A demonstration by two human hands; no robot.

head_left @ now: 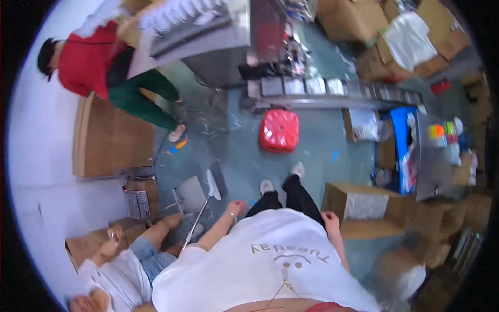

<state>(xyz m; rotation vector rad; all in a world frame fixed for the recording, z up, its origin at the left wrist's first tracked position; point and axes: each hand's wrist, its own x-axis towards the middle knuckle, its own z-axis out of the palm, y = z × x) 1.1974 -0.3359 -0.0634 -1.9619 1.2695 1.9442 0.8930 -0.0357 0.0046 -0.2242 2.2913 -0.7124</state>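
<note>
left hand [236, 208] hangs by trousers [302, 199], right hand [330, 222] seemingly near a carton [371, 229]

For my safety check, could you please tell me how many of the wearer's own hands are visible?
2: left hand left of the black trousers, right hand near the open cardboard box.

The left arm [215, 231] hangs angled forward and outward, the left hand [237, 208] loosely curled. The right arm [338, 248] hangs closer to the body, the right hand [331, 222] beside the thigh [303, 198], fingers bent.
</note>
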